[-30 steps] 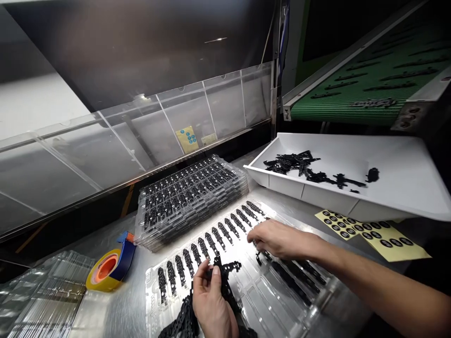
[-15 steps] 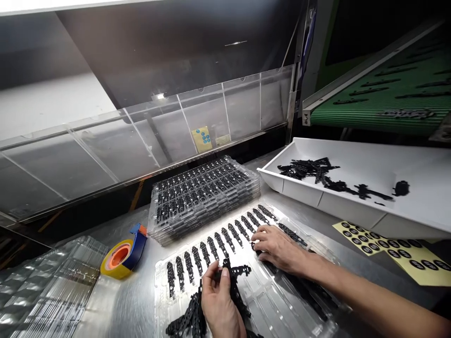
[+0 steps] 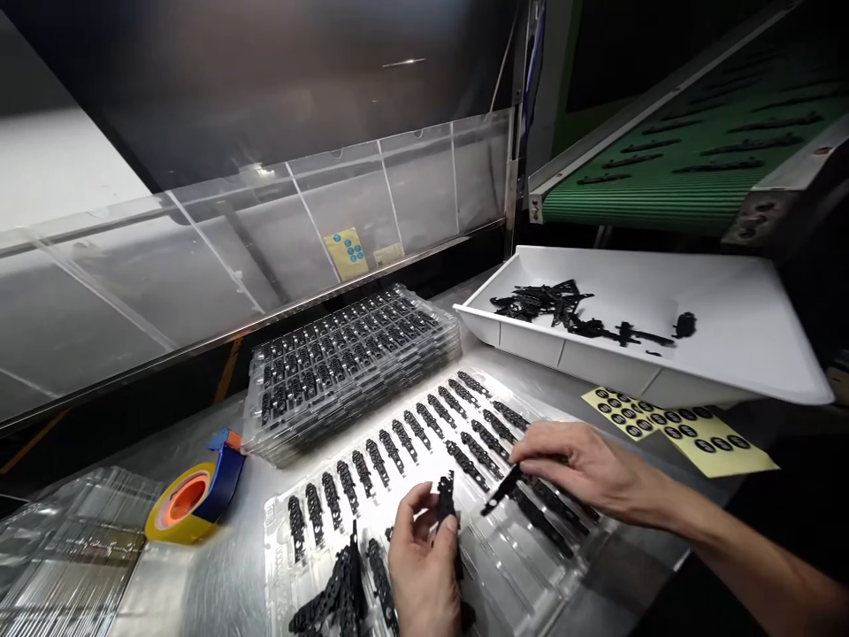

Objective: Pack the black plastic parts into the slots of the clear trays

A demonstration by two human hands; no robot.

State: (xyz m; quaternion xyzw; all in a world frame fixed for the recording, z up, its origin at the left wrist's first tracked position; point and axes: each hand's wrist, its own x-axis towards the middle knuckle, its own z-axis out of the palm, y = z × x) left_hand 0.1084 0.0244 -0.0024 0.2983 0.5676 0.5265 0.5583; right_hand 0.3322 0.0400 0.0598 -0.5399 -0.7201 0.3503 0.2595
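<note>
A clear plastic tray (image 3: 510, 566) with slotted rows lies on the metal table in front of me, many slots filled with small black plastic parts (image 3: 404, 438). My left hand (image 3: 424, 566) is closed around a bunch of black parts (image 3: 446, 506) at the tray's near edge, more of them spilling below it (image 3: 338, 593). My right hand (image 3: 590, 469) pinches a single black part (image 3: 500, 489) with its fingertips, tilted just above the tray's middle rows.
A stack of filled clear trays (image 3: 351, 363) stands behind. A white bin (image 3: 730, 354) with loose black parts sits at the right under a green conveyor (image 3: 676, 177). Yellow sticker sheets (image 3: 676, 429), a tape roll (image 3: 192, 495) and empty trays (image 3: 72, 557) lie around.
My right hand has come off the tray's far row and drawn back toward me, now holding one black part. More slots in the second row are filled. My left hand shifted slightly.
</note>
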